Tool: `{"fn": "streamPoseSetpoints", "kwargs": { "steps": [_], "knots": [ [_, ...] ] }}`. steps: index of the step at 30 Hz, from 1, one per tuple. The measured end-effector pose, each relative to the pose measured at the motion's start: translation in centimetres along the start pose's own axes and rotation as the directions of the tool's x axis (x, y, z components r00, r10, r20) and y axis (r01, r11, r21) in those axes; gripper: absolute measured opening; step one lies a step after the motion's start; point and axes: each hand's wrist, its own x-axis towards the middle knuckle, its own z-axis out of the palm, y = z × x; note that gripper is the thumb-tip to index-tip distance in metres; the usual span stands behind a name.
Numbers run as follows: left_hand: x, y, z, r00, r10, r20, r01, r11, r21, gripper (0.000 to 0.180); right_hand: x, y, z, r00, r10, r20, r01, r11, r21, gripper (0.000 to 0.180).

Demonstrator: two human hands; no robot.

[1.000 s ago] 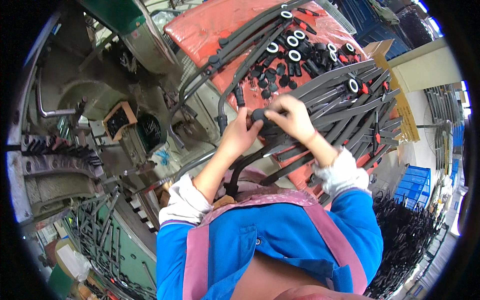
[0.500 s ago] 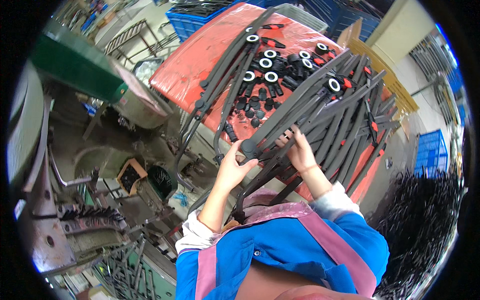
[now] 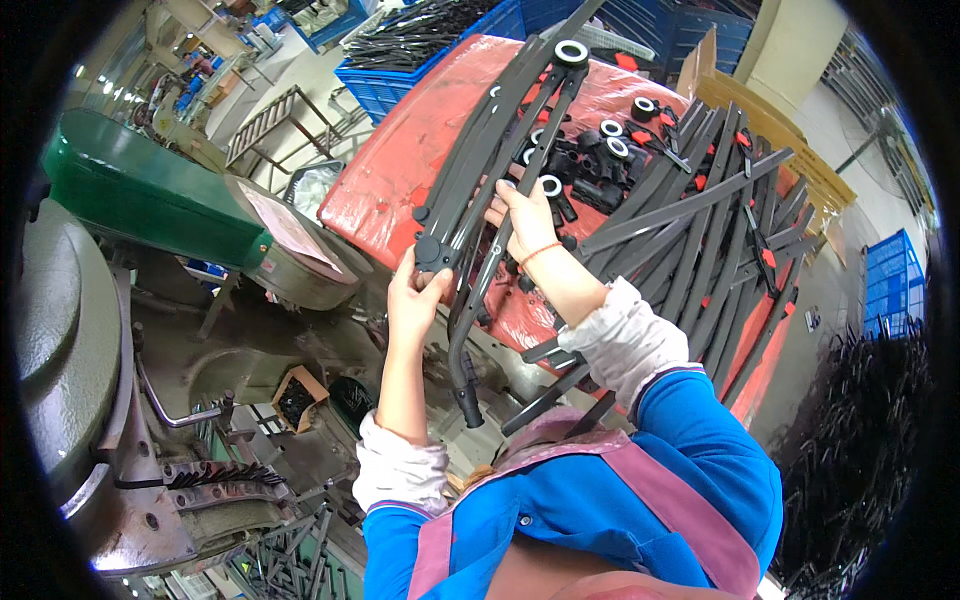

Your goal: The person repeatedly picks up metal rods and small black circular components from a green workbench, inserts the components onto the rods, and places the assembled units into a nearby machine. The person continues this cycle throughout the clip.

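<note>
A folded frame of dark grey tubes [image 3: 486, 270] is held at a slant over the left part of the table. Its far end carries a black fitting with a white ring [image 3: 571, 54], and the near end bends down to a black tip. My left hand [image 3: 413, 297] grips the frame at its round black joint cap [image 3: 433, 252], thumb and fingers on either side. Farther up the tubes, my right hand [image 3: 524, 222] is closed around one; some of its fingers are hidden behind. Other dark frames [image 3: 455, 160] lie just beside, on the left.
The table has a red plastic-covered top [image 3: 375, 190]. Black fittings [image 3: 600, 175] lie at its middle, and a pile of grey frames [image 3: 690, 260] covers its right side. A blue crate [image 3: 385, 88] stands behind, a green machine [image 3: 150, 190] at left, dark parts [image 3: 840, 460] at right.
Both hands have moved left and away from me, carrying the frame off the right-hand pile to the frames on the left. The view has shifted slightly.
</note>
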Motion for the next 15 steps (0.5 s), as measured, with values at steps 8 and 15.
{"fn": "streamPoseSetpoints", "kwargs": {
  "steps": [8, 15],
  "knots": [
    [9.4, -8.0, -0.8, 0.987, 0.161, -0.013, -0.136, 0.874, 0.466, 0.05, 8.1, 6.8, -6.8, 0.969, 0.191, -0.159, -0.229, 0.934, -0.273, 0.008],
    [6.5, -9.1, 0.9, 0.998, -0.005, -0.07, 0.051, 0.73, 0.682, 0.05, 4.8, 2.0, -4.7, 0.98, 0.156, 0.125, 0.17, -0.316, -0.934, 0.065]
  ]
}}
